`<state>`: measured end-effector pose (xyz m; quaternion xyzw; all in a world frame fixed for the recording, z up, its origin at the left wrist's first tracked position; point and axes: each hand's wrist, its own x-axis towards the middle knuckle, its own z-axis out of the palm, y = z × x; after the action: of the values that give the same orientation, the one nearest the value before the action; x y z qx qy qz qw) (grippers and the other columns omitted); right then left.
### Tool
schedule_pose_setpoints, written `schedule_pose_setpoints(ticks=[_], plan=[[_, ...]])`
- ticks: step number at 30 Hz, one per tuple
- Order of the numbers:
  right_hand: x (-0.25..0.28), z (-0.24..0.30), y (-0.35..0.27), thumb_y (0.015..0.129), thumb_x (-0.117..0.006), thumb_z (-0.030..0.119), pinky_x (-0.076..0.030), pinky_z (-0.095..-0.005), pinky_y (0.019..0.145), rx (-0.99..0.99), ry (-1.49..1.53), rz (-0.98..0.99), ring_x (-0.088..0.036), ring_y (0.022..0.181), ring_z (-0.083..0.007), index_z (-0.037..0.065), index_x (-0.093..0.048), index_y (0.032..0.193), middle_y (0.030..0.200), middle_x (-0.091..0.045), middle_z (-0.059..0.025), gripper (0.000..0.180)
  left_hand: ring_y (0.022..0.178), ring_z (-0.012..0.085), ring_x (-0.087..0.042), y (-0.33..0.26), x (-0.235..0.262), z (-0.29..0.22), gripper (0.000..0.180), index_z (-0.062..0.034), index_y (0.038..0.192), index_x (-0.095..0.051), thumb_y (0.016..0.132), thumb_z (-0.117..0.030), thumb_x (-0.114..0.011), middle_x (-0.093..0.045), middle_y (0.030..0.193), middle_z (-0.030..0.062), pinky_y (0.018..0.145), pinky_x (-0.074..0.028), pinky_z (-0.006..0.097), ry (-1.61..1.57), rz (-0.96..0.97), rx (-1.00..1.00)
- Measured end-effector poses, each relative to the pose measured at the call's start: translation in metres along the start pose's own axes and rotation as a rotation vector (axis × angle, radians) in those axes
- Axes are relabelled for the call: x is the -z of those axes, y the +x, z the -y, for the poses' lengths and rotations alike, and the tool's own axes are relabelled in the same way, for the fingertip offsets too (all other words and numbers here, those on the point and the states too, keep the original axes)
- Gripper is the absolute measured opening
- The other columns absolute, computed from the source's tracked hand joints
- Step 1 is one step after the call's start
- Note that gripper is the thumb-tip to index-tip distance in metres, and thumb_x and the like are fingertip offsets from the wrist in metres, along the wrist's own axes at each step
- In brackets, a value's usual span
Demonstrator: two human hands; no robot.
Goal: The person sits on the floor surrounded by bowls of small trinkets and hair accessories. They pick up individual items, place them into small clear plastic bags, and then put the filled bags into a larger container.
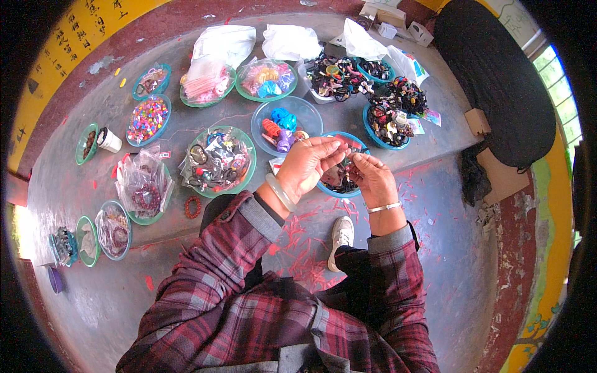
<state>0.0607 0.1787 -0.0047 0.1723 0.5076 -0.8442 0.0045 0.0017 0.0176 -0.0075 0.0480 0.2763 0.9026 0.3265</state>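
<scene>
Plaid shirt [249,323]: red, grey and black, filling the lower edge, where its lower part is being cut off; its left sleeve is hiding part of your dark trousers [357,270].
Left hand [305,168]: your thumb and fingertips are closing in a pinch on a small item [348,161]; the folded fingers are partly hiding one another. A pale bangle [280,193] is circling your wrist.
Right hand [376,180]: your thumb and forefinger are pinching at the same small item, facing the left fingertips. A silver-coloured bangle [384,207] is circling this wrist.
Small item: it is sitting between your two hands, above the blue bowl; its outline is blending into the dark contents behind, so you cannot tell its kind.
Blue bowl [339,194]: it is holding dark, tangled pieces, with your hands covering parts of its rim.
Claw clips [283,124]: blue, orange and purple ones are lying in a clear bowl [315,112] just beyond your left hand.
Bagged accessories [217,161]: they are heaping up in a green bowl [252,158], blurring under shiny plastic.
Red slivers [301,230]: they are scattering around your pale shoe [342,235]; your other shoe is staying out of sight.
Purple container [56,280]: it is sitting near the dark fisheye rim, its contents hard to make out.
</scene>
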Motion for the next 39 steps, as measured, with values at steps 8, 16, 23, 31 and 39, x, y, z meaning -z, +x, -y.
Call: schedule_pose_setpoints(ticks=[8,16,23,31,39], plan=[[0.002,-0.003,0.002,0.083,-0.058,0.014,-0.044,-0.0216,0.060,-0.001,-0.024,0.011,-0.058,0.069,-0.0125,0.002,-0.063,0.092,0.081,-0.063,-0.0037,0.015,0.092,0.0212,-0.058,0.001,0.001,0.003,0.014,0.0043,0.095,-0.056,0.086,-0.005,-0.050,-0.058,0.100,0.0127,0.082,-0.050,0.026,0.027,-0.006,-0.044],[-0.004,0.001,0.002,0.083,-0.057,0.011,-0.043,-0.0199,0.058,0.267,-0.348,-0.224,-0.057,0.070,-0.0097,0.001,-0.063,0.094,0.083,-0.063,-0.0049,0.016,0.085,0.0143,-0.058,0.001,-0.001,0.007,0.022,0.0059,0.098,-0.057,0.087,-0.013,-0.053,-0.060,0.093,0.0100,0.075,-0.049,0.023,0.248,-0.076,-0.138],[-0.028,0.009,-0.012,0.075,-0.059,0.003,-0.044,-0.0254,0.061,0.882,-0.883,-0.310,-0.056,0.067,-0.0151,0.005,-0.065,0.087,0.077,-0.060,-0.0065,0.014,0.079,0.0126,-0.061,-0.002,-0.005,0.007,0.019,0.0030,0.098,-0.059,0.087,-0.010,-0.051,-0.062,0.091,0.0054,0.071,-0.050,0.022,0.396,-0.153,-0.121],[-0.034,0.004,-0.011,0.070,-0.063,0.004,-0.044,-0.0313,0.060,1.031,-1.054,-0.285,-0.056,0.067,-0.0225,0.008,-0.067,0.081,0.073,-0.058,-0.0063,0.012,0.079,0.0092,-0.060,0.000,0.000,0.009,0.023,0.0036,0.102,-0.059,0.088,-0.013,-0.051,-0.062,0.089,0.0039,0.068,-0.049,0.019,0.693,-0.008,-0.238],[-0.038,0.008,-0.018,0.070,-0.064,0.014,-0.040,-0.0336,0.065,1.126,-1.398,-0.341,-0.055,0.070,-0.0206,0.012,-0.066,0.078,0.072,-0.057,-0.0016,0.008,0.080,0.0124,-0.061,0.001,0.001,0.015,0.023,0.0042,0.102,-0.058,0.086,-0.012,-0.052,-0.064,0.091,0.0081,0.069,-0.047,0.023,1.095,0.040,-0.479]])
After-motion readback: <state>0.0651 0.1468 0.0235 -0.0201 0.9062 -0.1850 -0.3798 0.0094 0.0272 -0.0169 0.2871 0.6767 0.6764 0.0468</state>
